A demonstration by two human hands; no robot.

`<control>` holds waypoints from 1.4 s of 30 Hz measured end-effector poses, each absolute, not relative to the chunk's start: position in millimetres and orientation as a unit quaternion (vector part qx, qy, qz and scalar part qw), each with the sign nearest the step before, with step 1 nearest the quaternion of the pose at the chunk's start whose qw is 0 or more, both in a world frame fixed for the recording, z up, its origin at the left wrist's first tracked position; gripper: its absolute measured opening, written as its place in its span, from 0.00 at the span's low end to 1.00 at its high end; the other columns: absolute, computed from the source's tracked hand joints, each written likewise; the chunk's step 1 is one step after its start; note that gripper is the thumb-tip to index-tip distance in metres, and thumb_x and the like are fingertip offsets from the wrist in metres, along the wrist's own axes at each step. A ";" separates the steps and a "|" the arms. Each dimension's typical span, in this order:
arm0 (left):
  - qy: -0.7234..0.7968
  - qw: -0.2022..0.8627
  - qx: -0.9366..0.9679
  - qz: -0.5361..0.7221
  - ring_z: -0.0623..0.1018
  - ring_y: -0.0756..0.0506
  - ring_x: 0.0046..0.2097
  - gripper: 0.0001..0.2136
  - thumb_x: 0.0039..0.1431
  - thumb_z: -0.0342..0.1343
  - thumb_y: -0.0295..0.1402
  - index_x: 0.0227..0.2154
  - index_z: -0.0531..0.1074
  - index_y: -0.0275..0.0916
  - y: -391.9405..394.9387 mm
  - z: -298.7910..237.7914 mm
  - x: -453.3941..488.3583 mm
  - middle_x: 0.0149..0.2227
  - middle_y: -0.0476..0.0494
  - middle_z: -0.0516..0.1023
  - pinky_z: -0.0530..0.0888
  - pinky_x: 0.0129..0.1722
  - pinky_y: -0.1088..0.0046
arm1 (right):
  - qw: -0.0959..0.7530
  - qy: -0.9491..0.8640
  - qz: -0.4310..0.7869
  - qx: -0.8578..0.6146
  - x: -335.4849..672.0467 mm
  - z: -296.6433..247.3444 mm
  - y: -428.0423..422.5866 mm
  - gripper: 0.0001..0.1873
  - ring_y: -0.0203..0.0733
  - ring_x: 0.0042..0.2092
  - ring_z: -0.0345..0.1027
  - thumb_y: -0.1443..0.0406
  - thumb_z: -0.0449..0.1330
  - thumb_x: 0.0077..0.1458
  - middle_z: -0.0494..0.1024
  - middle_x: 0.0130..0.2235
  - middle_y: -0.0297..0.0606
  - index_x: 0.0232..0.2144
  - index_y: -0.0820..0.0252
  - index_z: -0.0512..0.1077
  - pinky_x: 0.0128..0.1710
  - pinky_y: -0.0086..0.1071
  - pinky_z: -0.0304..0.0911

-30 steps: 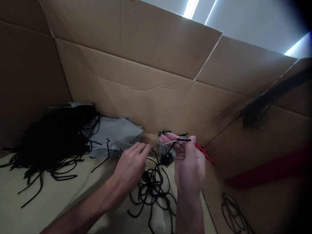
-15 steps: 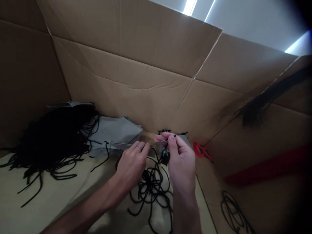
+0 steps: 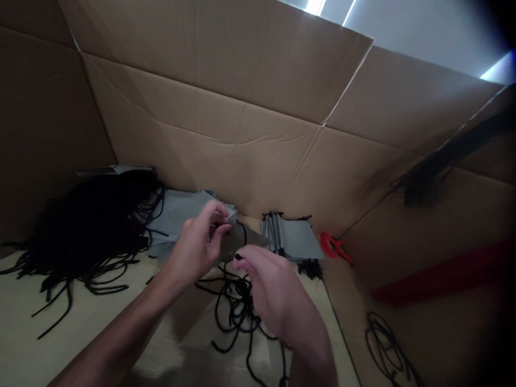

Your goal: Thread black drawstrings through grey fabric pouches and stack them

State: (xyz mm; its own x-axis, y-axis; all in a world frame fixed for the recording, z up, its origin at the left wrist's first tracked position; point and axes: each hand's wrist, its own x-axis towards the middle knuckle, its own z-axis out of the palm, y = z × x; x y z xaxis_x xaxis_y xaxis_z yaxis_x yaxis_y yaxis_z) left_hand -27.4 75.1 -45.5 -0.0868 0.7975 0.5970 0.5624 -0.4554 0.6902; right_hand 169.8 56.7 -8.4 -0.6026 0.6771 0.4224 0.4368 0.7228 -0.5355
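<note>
Drawn apart now, your left hand (image 3: 195, 247) curls loosely while your right hand (image 3: 274, 287) pinches a cord end (image 3: 238, 257) above the black cord tangle (image 3: 237, 312).

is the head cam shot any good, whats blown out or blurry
In the head view, the bright opening above the cardboard flaps is blown out by glare, the top right corner falls to dark vignetting, the wide lens bends the box's edges, the black cords merge into one dark mass, and the right hand looks slightly soft.
</note>
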 end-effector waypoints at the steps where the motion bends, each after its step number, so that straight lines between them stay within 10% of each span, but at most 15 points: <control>1: 0.501 0.114 0.671 0.534 0.86 0.48 0.38 0.08 0.67 0.54 0.22 0.43 0.68 0.41 72.3 -43.2 -26.4 0.36 0.49 0.83 0.76 0.36 0.78 | 0.312 -0.869 0.172 -0.343 167.0 -12.6 60.3 0.17 0.43 0.40 0.78 0.72 0.47 0.72 0.83 0.38 0.38 0.36 0.57 0.74 0.39 0.34 0.72; 7: 0.487 0.139 0.691 0.517 0.83 0.50 0.36 0.06 0.68 0.54 0.23 0.40 0.67 0.42 65.3 -36.1 -25.2 0.34 0.52 0.80 0.73 0.35 0.78 | 0.402 -0.805 0.067 -0.430 166.6 -24.3 72.2 0.18 0.51 0.53 0.79 0.73 0.47 0.71 0.84 0.51 0.50 0.50 0.62 0.76 0.53 0.44 0.73; 19: 0.473 0.188 0.689 0.517 0.78 0.50 0.33 0.05 0.68 0.55 0.25 0.36 0.68 0.41 60.3 -30.5 -20.6 0.31 0.52 0.77 0.70 0.32 0.76 | 0.413 -0.819 0.140 -0.373 165.5 -13.1 69.1 0.14 0.40 0.38 0.79 0.73 0.51 0.72 0.83 0.35 0.37 0.38 0.59 0.74 0.39 0.30 0.69; 33: 0.396 0.376 0.613 0.572 0.82 0.46 0.38 0.05 0.67 0.61 0.33 0.37 0.79 0.38 64.4 -38.4 -8.7 0.37 0.43 0.83 0.80 0.40 0.72 | 0.455 -0.818 0.102 -0.337 168.1 -13.2 72.6 0.17 0.38 0.42 0.75 0.78 0.51 0.68 0.79 0.41 0.40 0.40 0.60 0.77 0.43 0.29 0.71; 42: 0.428 0.310 0.638 0.561 0.79 0.47 0.37 0.05 0.70 0.61 0.34 0.40 0.76 0.39 55.6 -32.4 -13.1 0.36 0.46 0.80 0.74 0.36 0.74 | 0.467 -0.794 0.128 -0.367 186.5 -5.8 69.0 0.08 0.38 0.39 0.78 0.73 0.58 0.70 0.82 0.38 0.35 0.46 0.57 0.75 0.39 0.30 0.71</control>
State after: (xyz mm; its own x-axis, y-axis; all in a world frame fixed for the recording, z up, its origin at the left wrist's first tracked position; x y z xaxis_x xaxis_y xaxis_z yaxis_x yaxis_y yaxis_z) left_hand -13.1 55.6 -32.4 0.0055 0.8930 0.4499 0.1972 -0.4421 0.8750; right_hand 186.5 69.0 -5.8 -0.2952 0.7023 0.6478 0.4634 0.6982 -0.5457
